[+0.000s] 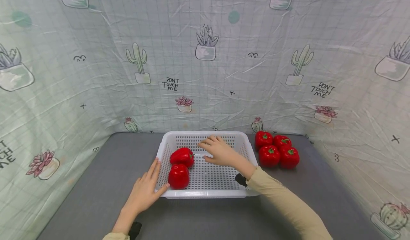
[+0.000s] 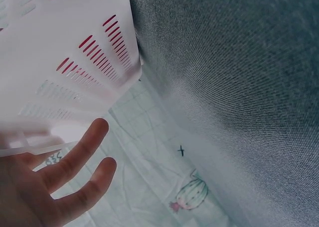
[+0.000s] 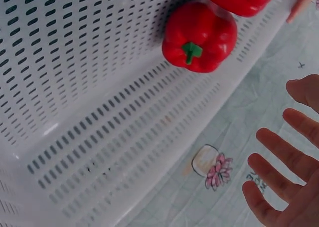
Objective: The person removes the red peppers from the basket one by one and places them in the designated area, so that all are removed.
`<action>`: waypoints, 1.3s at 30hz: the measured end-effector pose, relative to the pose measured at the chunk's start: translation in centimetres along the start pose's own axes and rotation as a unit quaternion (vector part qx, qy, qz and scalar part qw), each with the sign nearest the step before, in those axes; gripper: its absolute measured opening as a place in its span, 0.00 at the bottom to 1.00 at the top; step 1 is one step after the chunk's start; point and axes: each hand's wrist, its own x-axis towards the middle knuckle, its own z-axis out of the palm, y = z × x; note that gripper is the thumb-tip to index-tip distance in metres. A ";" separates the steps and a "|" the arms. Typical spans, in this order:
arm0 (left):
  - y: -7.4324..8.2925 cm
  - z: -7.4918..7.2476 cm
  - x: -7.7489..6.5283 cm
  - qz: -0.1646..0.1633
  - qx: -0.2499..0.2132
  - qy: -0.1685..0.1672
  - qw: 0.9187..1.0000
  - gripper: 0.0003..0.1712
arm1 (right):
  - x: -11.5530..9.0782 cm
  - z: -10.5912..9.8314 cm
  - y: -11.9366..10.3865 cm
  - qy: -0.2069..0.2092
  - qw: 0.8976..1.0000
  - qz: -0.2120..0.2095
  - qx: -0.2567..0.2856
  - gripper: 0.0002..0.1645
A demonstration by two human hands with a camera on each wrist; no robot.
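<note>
White plastic forms a shallow slotted basket (image 1: 208, 193) on a dark grey tabletop (image 1: 96, 193). Two glossy red bell peppers sit in its left half: a back pepper (image 1: 181, 157) lying on its side, green stem pointing right, and a front pepper (image 1: 178, 176) just before it. Four more red bell peppers (image 1: 270, 157) cluster near the basket's right side.

A person's left hand (image 1: 145, 189) rests at the basket's front left corner, fingers extended along the rim, gripping no pepper. The right hand (image 1: 221, 153) hovers over the basket, fingers loosely spread, holding nothing; its tan sleeve (image 1: 285, 193) crosses the right rim.

That low forearm could snag the rim and drag the basket. A hard push from the left hand might slide it rightward into the cluster, and rounded peppers could roll. The back edge lies close to the pale cactus-print curtain (image 1: 205, 73), leaving little room there; most space lies left, in front, and across the basket's right half.
</note>
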 end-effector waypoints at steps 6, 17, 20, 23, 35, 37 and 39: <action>0.1 0.0 0.0 0.001 0.003 0.003 1.000 0.47 | 1.2 1.1 -0.5 -0.033 0.999 -0.003 -0.005 0.27; -0.1 0.0 0.1 0.000 0.001 0.000 1.000 0.47 | 2.3 3.0 -1.9 -0.108 0.994 -0.028 0.005 0.42; -0.1 0.0 0.1 -0.001 0.001 -0.001 1.000 0.47 | 2.5 3.4 -2.5 -0.122 0.991 -0.046 0.007 0.52; -0.1 0.0 0.1 -0.003 0.000 -0.004 1.000 0.48 | 2.6 3.9 -3.1 -0.127 0.989 -0.070 -0.005 0.60; 0.1 -0.1 -0.1 -0.001 0.005 -0.003 1.000 0.48 | 2.9 5.7 -5.1 -0.105 0.964 -0.204 -0.133 0.62; 0.1 -0.1 -0.1 -0.002 0.005 -0.004 1.000 0.48 | 2.9 5.9 -5.2 -0.100 0.962 -0.210 -0.145 0.61; 0.2 -0.1 -0.1 -0.004 0.006 -0.006 1.000 0.48 | 2.8 6.0 -5.3 -0.098 0.960 -0.213 -0.155 0.61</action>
